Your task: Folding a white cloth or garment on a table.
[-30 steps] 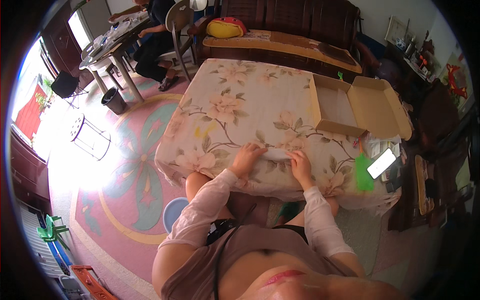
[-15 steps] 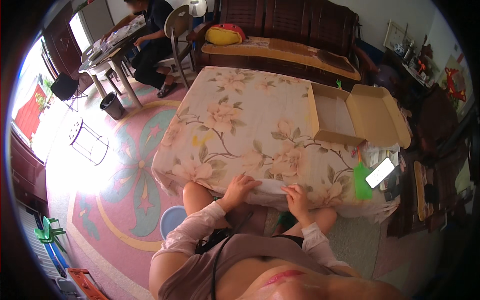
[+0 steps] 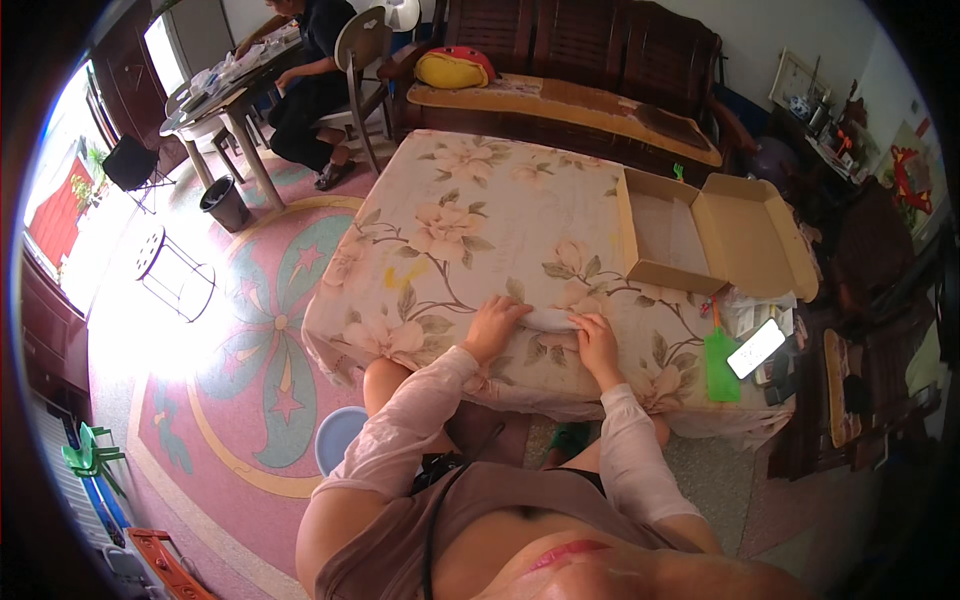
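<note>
Between my hands lies a folded or rolled white piece (image 3: 550, 319), thin and soft-looking; whether it is cloth or plastic film I cannot tell. It rests on the flowered tablecloth (image 3: 440, 230), near the table's front edge. My left hand (image 3: 495, 326) closes its fingertips on the left end. At the right end, my right hand (image 3: 597, 347) grips it with thumb and fingers. Both palms face down, low over the cloth, and partly hide the ends.
An open cardboard box (image 3: 675, 268) stands at the table's right. Nearer lie a green pouch (image 3: 722, 366) and a lit phone (image 3: 756, 349). A blue basin (image 3: 341, 437) sits on the floor at my left. Another person (image 3: 315, 80) works at a far table.
Both hands have moved forward from the table's front edge onto its top, taking the white piece along. It now looks narrower, folded or rolled up.
</note>
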`<state>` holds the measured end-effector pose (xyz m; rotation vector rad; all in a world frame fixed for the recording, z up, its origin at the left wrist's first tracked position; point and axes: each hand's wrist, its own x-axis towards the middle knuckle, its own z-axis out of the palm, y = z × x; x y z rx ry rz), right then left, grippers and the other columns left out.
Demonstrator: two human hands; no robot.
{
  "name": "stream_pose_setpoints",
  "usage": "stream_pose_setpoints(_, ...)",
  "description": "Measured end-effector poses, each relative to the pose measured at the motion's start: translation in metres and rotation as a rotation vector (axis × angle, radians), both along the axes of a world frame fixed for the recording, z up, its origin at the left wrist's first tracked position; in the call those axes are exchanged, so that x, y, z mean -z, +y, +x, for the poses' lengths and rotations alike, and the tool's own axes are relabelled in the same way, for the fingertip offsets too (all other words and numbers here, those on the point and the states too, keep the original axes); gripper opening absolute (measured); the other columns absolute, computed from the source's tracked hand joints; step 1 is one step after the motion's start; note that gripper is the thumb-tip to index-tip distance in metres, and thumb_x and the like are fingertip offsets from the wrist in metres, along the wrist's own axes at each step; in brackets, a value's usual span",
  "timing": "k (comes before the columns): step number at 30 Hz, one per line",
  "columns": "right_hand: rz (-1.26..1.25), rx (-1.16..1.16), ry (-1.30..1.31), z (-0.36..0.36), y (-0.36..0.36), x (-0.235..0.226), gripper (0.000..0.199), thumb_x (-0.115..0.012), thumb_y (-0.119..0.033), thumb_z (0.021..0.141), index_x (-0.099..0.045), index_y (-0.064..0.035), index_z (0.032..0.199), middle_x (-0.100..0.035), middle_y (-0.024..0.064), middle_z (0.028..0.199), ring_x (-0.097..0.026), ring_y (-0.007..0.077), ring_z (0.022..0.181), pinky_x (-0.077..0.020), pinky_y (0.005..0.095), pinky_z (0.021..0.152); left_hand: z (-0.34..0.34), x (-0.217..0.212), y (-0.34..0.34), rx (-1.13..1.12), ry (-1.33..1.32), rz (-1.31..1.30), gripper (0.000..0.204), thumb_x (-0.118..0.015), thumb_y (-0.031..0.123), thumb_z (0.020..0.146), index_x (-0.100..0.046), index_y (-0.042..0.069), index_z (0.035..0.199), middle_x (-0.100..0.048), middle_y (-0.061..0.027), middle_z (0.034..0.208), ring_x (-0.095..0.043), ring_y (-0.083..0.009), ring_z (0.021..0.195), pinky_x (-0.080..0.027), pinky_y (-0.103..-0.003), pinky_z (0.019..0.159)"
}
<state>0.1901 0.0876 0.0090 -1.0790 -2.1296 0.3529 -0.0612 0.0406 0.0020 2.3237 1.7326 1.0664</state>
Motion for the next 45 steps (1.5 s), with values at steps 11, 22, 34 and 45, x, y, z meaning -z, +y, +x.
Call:
stream_pose_setpoints(11, -0.053, -0.017, -0.014, 0.02, -0.062, 0.002, 0.035, -0.061, 0.005, 0.078, -0.073, -0.0101, 0.107, -0.062, 0.0111, 0.099, -0.06, 0.0307, 0.096, -0.049, 0.0378, 0.084, 0.002, -0.009, -0.058, 0.096, 0.021, 0.025, 0.042, -0.059, 0.002, 0.076, -0.07, 0.018, 0.113, -0.061, -0.0055, 0.102, -0.055, -0.0296, 0.099, -0.045, -0.041, 0.087)
stream_pose_setpoints(22, -0.078, -0.029, 0.008, 0.028, -0.073, 0.011, 0.029, -0.063, 0.002, 0.078, -0.072, -0.0089, 0.102, -0.062, 0.0102, 0.099, -0.06, 0.0309, 0.094, -0.0492, 0.0402, 0.083, 0.002, -0.008, -0.066, 0.129, -0.041, -0.073, 0.042, -0.061, 0.001, 0.074, -0.071, 0.018, 0.111, -0.063, -0.0053, 0.101, -0.055, -0.0294, 0.102, -0.045, -0.04, 0.088)
stream_pose_setpoints(34, -0.037, 0.058, 0.005, 0.003, -0.011, 0.004, 0.034, -0.062, 0.004, 0.078, -0.073, -0.0112, 0.106, -0.063, 0.0093, 0.102, -0.059, 0.03, 0.099, -0.049, 0.0377, 0.086, 0.013, -0.011, -0.012, -0.088, -0.049, -0.034, 0.035, -0.061, 0.004, 0.076, -0.073, 0.017, 0.106, -0.065, -0.0033, 0.103, -0.056, -0.0271, 0.106, -0.044, -0.04, 0.092)
stream_pose_setpoints(45, -0.127, -0.028, -0.035, 0.029, -0.095, -0.007, 0.034, -0.062, 0.005, 0.078, -0.074, -0.0106, 0.106, -0.061, 0.0103, 0.098, -0.059, 0.0298, 0.095, -0.0482, 0.037, 0.085, 0.005, -0.008, -0.086, 0.136, -0.073, -0.078, 0.04, -0.06, 0.0, 0.073, -0.073, 0.017, 0.108, -0.065, -0.0044, 0.097, -0.058, -0.0283, 0.097, -0.046, -0.041, 0.088)
